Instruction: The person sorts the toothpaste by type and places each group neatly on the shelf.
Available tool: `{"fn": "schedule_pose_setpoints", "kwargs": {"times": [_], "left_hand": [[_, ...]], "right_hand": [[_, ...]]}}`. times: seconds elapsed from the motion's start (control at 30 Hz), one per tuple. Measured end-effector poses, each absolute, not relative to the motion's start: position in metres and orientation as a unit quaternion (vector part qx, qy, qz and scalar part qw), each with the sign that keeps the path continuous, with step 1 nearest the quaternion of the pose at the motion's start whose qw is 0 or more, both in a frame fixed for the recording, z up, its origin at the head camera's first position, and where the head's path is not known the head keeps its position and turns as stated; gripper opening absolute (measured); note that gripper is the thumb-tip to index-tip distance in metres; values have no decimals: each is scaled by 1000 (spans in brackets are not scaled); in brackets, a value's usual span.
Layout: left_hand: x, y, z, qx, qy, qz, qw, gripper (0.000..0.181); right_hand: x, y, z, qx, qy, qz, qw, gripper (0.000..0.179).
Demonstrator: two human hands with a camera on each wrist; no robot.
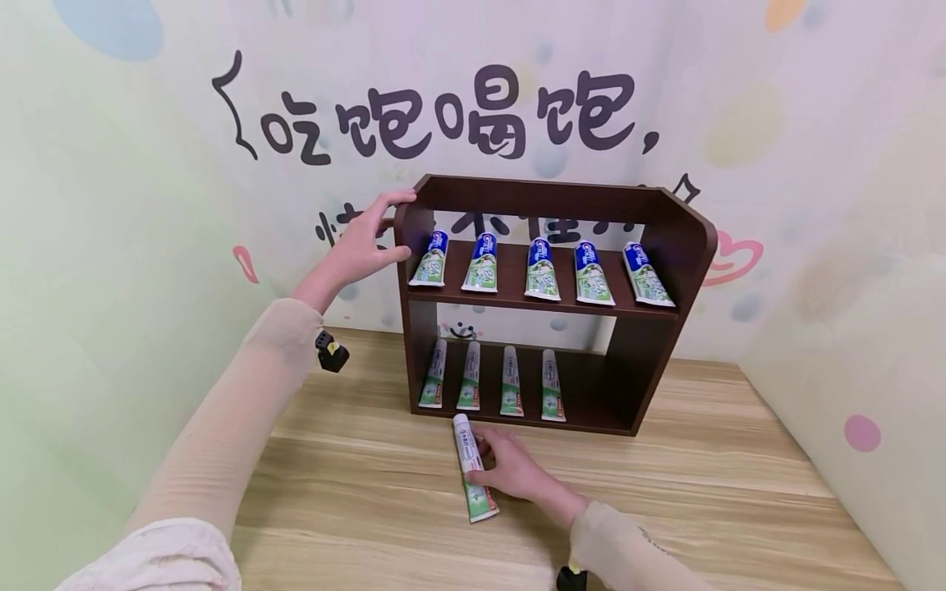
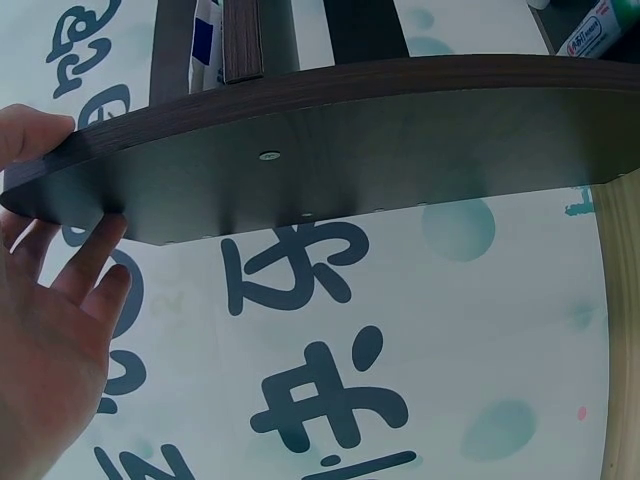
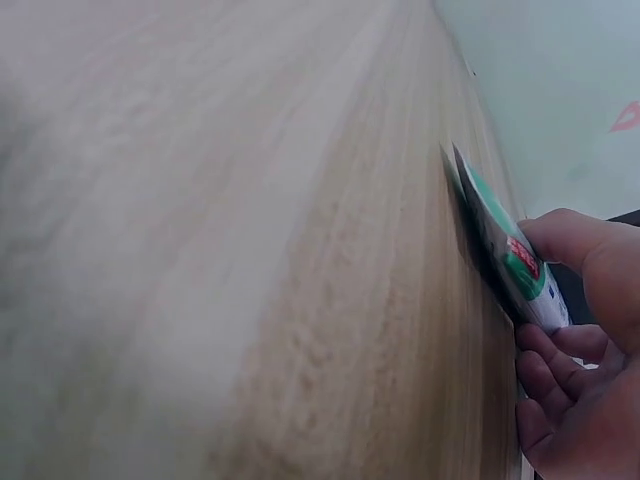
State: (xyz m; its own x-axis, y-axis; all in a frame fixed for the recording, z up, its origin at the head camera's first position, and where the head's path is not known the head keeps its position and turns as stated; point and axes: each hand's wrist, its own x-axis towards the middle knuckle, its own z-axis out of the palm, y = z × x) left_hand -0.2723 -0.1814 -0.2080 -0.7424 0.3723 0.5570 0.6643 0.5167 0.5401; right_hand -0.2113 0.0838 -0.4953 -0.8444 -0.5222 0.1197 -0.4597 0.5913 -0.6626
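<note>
In the head view my right hand (image 1: 513, 466) pinches a white-and-green toothpaste tube (image 1: 473, 476) between thumb and fingers, just in front of the shelf. The right wrist view shows that tube (image 3: 510, 250) tilted close over the wooden table, its flat end toward the camera. My left hand (image 1: 365, 242) grips the upper left side of a dark brown two-tier shelf (image 1: 539, 197). Seen from the left wrist, the thumb lies on the edge of the side panel (image 2: 350, 140) and the fingertips touch its outer face.
Several blue-and-green toothpaste tubes (image 1: 541, 271) lie in a row on the upper tier. Several white-and-green tubes (image 1: 510, 382) line the lower tier, left of its right wall. The wooden table (image 1: 355, 484) meets a printed wall (image 1: 458, 33) behind the shelf.
</note>
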Motion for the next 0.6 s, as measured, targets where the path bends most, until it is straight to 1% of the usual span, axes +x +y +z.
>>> {"fn": "schedule_pose_setpoints", "kwargs": {"times": [0.2,0.47,0.6], "left_hand": [[-277,-183,-210,-305,-850,-386,188,64],[-306,-193,-223,-307,-849,-383,195,70],[-289,-187,-215,-306,-849,-386,189,68]], "right_hand": [[-210,82,-493,-274,891,-359,49,74],[-210,80,-493,-285,887,-360,54,75],[-209,80,-493,-288,886,-359,52,75]]}}
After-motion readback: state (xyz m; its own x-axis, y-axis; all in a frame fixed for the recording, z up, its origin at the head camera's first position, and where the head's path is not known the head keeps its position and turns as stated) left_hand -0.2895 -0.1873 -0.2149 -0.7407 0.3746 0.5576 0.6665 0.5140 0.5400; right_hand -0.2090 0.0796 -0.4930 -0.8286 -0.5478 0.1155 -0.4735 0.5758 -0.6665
